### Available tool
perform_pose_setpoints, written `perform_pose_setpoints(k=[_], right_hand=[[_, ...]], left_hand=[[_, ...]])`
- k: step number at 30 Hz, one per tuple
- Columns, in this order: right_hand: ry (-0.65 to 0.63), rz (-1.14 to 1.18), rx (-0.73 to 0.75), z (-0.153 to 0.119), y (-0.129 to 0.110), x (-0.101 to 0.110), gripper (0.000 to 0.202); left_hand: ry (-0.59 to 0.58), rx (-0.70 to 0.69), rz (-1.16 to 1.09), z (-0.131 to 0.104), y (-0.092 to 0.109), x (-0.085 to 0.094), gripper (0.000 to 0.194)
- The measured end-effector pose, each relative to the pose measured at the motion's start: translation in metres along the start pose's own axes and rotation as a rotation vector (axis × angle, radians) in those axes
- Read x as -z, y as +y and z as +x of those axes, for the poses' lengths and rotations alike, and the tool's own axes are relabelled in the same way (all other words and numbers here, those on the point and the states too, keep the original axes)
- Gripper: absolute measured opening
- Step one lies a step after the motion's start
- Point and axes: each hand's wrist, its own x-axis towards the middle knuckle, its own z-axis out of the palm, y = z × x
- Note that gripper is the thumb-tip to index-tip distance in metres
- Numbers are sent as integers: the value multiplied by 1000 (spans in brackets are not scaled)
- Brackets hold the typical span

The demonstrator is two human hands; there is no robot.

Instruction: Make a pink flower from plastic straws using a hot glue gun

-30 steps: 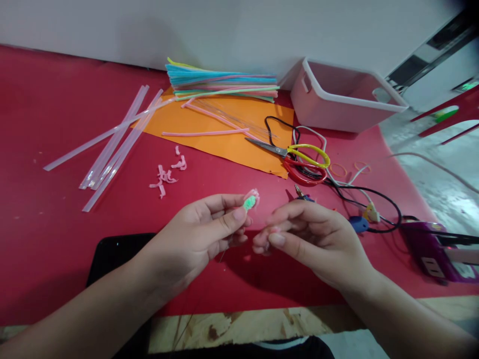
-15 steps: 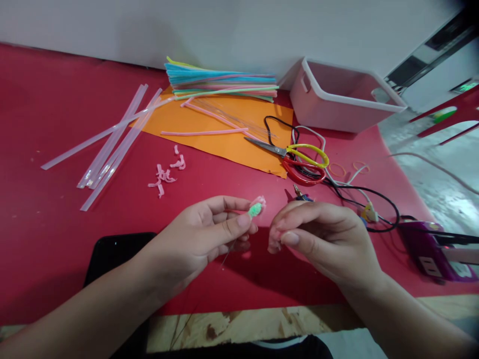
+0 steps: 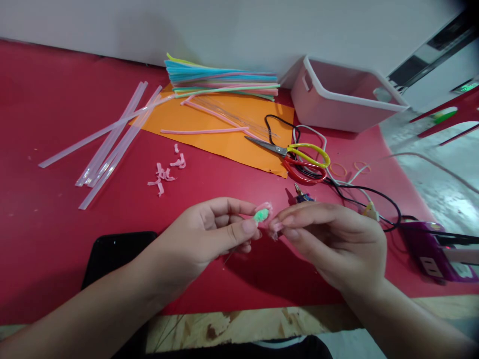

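Between thumb and fingers, my left hand (image 3: 220,229) pinches a small fuzzy green piece (image 3: 261,215) with pink fuzz behind it, and a thin wire trails below. My right hand (image 3: 329,239) is closed at the fingertips on a small pink fuzzy piece (image 3: 276,227), right beside the green one. Several curled pink scraps (image 3: 160,174) lie on the red table beyond my left hand. Scissors (image 3: 279,149) with yellow and red handles rest partly on an orange sheet (image 3: 224,149).
Colourful fuzzy sticks (image 3: 224,80) lie at the back beside a pale bin (image 3: 337,104). Clear strips (image 3: 112,134) cross at the left. A black phone (image 3: 112,254) lies under my left forearm; cables (image 3: 374,192) and a purple power strip (image 3: 430,254) are at the right.
The green piece and my left fingertips have shifted slightly right. My right fingertips now show a pink piece between them, close to the green one.
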Motion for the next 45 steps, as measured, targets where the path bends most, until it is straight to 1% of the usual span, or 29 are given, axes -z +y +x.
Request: perform_pose_setpoints(k=[2,5,9,13,18,24,26,29,32,35,38,41,45], right_hand=[[-35,-171,94,1,1,4,31],[-44,-374,261,2,3,10,31],[-80,-467,439,4,4,14,29],[-116,-501,517,8,2,15,28],[-168,-543,565,8,2,20,28],[-201,-568,637,5,5,23,21],[-194,-565,641,5,5,23,18],[-170,-538,602,6,4,21,19],[-176,-483,569,8,3,18,24],[-116,-441,551,8,2,15,31],[-97,-450,471,7,-2,12,35],[-106,-506,370,7,-7,11,32],[-78,-572,299,8,-10,8,21]], left_hand=[[-4,-17,2,0,-1,1,14],[-34,-25,9,1,-3,1,13],[-59,-5,23,1,-5,2,15],[-72,7,41,0,-4,1,16],[-86,35,66,0,-3,0,14],[-76,56,58,1,-4,0,23],[-86,53,54,1,-4,-1,20],[-90,45,58,1,-4,-1,16],[-105,33,44,1,-5,0,15],[-124,15,6,0,-7,1,14],[-95,-9,34,0,-6,1,14],[-65,-35,68,0,-5,-1,14],[-52,-33,84,0,-4,-3,13]])
